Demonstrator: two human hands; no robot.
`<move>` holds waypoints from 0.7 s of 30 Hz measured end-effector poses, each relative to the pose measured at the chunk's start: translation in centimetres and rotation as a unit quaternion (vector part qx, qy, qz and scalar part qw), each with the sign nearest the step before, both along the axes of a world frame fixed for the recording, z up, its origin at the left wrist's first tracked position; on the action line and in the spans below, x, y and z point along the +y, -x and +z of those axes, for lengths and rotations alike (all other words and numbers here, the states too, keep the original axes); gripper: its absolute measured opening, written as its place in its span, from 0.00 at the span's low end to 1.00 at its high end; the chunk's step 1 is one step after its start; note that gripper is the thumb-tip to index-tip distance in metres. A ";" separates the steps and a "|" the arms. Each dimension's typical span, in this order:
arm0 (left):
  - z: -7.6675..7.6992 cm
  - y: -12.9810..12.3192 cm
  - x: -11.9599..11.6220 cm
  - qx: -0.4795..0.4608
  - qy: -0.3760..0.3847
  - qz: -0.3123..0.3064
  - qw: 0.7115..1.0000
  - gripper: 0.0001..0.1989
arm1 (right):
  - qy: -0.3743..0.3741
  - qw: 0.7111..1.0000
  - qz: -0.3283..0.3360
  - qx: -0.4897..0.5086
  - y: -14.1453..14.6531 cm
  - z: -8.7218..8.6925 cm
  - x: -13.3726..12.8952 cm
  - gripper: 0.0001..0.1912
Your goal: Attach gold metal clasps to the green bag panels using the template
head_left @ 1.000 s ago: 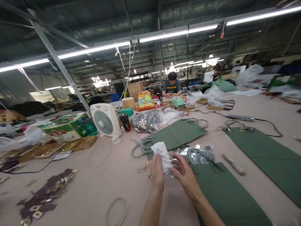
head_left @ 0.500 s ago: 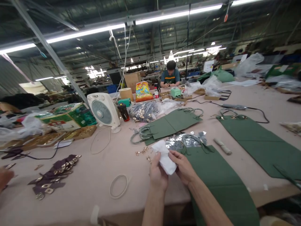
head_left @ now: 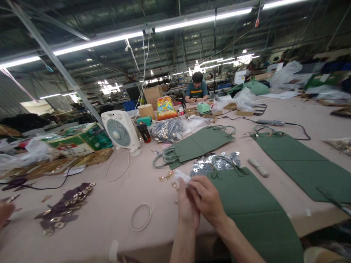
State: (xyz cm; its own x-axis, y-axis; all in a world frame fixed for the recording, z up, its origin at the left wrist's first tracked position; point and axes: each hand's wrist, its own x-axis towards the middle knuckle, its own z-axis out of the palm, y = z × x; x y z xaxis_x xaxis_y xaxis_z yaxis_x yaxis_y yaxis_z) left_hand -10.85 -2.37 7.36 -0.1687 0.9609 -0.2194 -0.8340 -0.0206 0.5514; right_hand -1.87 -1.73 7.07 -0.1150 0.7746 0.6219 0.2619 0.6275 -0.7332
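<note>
A crumpled white packet [head_left: 182, 176], thin and papery or plastic, is held between my two hands above the front part of the table. My left hand [head_left: 188, 208] supports it from below with the fingers closed around it. My right hand [head_left: 207, 195] reaches over from the right, its bent fingers pinching the packet and covering much of it. Small gold metal pieces [head_left: 166, 176] lie just left of the packet. Behind it are silver metal pieces [head_left: 203, 165]. A green panel with looped handles [head_left: 252, 204] lies beside and partly under my right forearm.
Two more green panels [head_left: 201, 144] [head_left: 298, 160] lie farther back and right. A rolled cloth [head_left: 258, 168], white ring [head_left: 140, 217], purple tabs [head_left: 67, 204] and fan [head_left: 120, 129] are around. A person [head_left: 196, 87] sits opposite; another person's hand [head_left: 6, 212] shows at left.
The white packet has gone from spread out to mostly covered by my fingers. My right hand has moved left over my left hand, and the view has shifted slightly.
</note>
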 end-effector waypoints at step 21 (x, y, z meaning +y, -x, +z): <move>-1.5 4.0 0.7 0.083 -0.019 0.111 0.990 0.28 | 0.182 0.977 0.100 0.039 -0.5 2.5 1.3 0.17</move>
